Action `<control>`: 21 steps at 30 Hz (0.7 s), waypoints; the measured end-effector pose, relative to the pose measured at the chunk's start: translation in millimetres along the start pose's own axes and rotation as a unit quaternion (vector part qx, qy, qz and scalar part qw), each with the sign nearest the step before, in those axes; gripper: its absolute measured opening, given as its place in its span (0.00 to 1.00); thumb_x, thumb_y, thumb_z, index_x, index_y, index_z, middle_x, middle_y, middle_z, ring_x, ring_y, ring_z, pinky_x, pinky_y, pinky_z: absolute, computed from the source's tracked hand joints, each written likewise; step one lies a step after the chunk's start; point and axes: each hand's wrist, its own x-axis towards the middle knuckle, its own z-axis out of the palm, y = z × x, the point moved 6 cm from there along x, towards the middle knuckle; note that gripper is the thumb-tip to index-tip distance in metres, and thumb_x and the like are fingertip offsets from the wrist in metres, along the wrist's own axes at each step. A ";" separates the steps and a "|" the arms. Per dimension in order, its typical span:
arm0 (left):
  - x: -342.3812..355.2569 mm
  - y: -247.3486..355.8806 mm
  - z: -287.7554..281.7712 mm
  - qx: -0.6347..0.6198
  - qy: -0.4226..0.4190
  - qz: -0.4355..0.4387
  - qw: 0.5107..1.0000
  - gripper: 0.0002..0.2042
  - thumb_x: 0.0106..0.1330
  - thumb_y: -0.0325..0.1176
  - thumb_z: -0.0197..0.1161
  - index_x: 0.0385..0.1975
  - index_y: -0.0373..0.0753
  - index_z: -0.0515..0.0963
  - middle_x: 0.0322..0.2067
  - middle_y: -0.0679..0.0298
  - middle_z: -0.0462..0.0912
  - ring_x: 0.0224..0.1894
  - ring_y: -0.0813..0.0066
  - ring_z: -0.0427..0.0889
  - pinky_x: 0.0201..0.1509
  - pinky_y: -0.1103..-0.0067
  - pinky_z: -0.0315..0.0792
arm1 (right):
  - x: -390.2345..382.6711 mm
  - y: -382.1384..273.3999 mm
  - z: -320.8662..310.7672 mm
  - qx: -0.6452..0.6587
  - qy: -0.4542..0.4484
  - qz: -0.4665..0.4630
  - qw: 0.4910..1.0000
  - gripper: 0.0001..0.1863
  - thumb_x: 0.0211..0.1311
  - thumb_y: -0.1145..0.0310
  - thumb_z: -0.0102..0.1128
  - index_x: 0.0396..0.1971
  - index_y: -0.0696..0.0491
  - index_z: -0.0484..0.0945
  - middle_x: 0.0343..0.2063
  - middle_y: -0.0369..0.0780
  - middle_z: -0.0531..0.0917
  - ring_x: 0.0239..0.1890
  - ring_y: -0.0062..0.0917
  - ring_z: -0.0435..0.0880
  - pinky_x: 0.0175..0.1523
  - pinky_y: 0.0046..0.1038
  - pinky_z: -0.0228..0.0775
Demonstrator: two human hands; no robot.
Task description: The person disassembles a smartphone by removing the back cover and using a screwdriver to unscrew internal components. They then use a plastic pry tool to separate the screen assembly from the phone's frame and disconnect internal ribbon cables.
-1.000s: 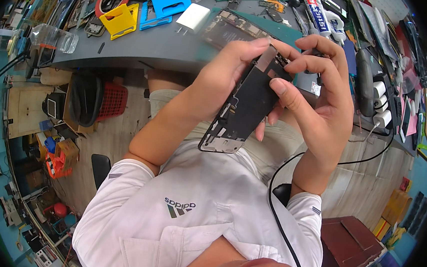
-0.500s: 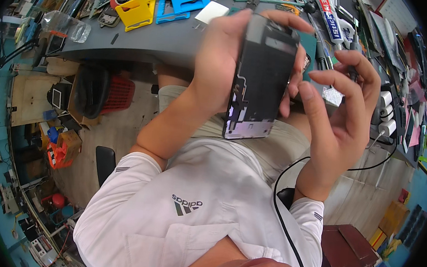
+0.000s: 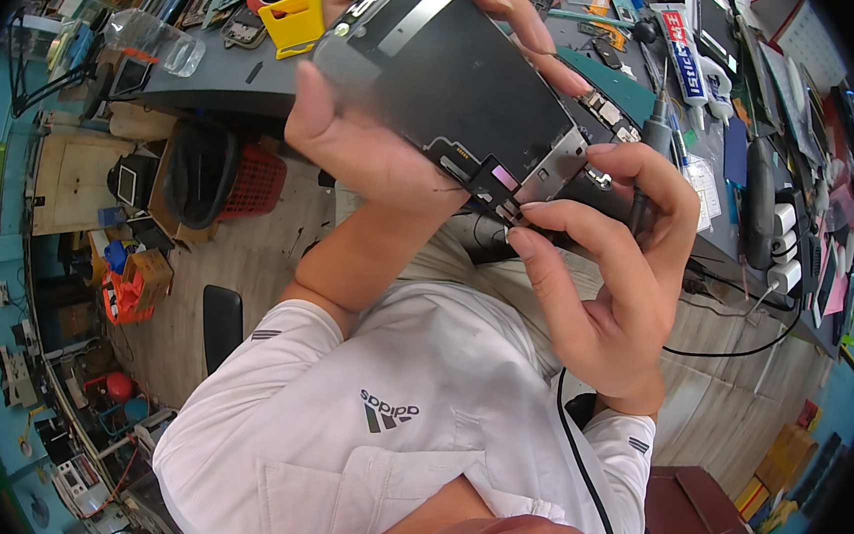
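Note:
My left hand point(image 3: 375, 158) is closed around a phone screen assembly point(image 3: 462, 79), its black back side with metal strips and flex parts facing up. The assembly is tilted, lower end toward my right hand. With thumb and fingertips at that lower edge, my right hand point(image 3: 617, 272) touches the small connector area; whether it pinches a tiny part there is too small to tell. A dark pen-shaped tool point(image 3: 656, 134) with a thin metal tip is tucked among the right fingers, tip pointing away. Beyond the assembly is a partly hidden opened phone body point(image 3: 611, 116) with exposed parts.
The grey desk point(image 3: 210, 97) carries a yellow plastic holder point(image 3: 294, 24), a green mat point(image 3: 617, 86), a white-and-blue tube point(image 3: 682, 56) and a clear plastic bag point(image 3: 159, 40). White plugs point(image 3: 783, 245) sit at the right. A red basket point(image 3: 255, 183) stands below; a black cable point(image 3: 741, 354) hangs near my right wrist.
My left hand has moved the screen assembly up and left and tilted it over. My right hand has come in from the right to its lower edge, still with the tool.

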 end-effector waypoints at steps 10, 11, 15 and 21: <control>2.3 11.4 12.6 0.111 -0.115 0.144 0.977 0.38 0.77 0.64 0.48 0.74 0.41 0.58 0.49 0.41 0.75 0.44 0.42 0.84 0.40 0.43 0.88 | -1.7 2.4 3.9 -0.017 -0.008 -0.016 1.000 0.16 0.52 0.75 0.83 0.42 0.54 0.90 0.59 0.47 0.73 0.62 0.39 0.76 0.66 0.36 0.67; 2.9 12.4 14.9 0.122 -0.125 0.162 0.971 0.38 0.77 0.64 0.48 0.74 0.40 0.58 0.50 0.40 0.75 0.43 0.41 0.84 0.39 0.43 0.89 | -2.1 1.9 4.3 -0.020 -0.009 -0.017 1.000 0.16 0.52 0.75 0.82 0.42 0.55 0.90 0.59 0.47 0.73 0.63 0.39 0.76 0.66 0.36 0.67; 3.5 12.7 19.6 0.129 -0.173 0.224 0.950 0.38 0.79 0.63 0.46 0.75 0.36 0.56 0.52 0.35 0.74 0.43 0.38 0.84 0.36 0.44 0.90 | -4.5 2.1 6.9 -0.031 -0.005 -0.031 0.999 0.15 0.53 0.75 0.82 0.42 0.55 0.90 0.59 0.47 0.72 0.63 0.39 0.76 0.66 0.37 0.68; -3.0 15.3 29.4 0.173 -0.137 0.250 0.943 0.41 0.79 0.65 0.47 0.78 0.37 0.51 0.55 0.30 0.72 0.44 0.32 0.83 0.33 0.43 0.90 | -4.1 1.0 5.1 -0.045 -0.012 -0.030 0.998 0.15 0.52 0.77 0.81 0.41 0.57 0.89 0.59 0.48 0.73 0.62 0.39 0.77 0.66 0.37 0.69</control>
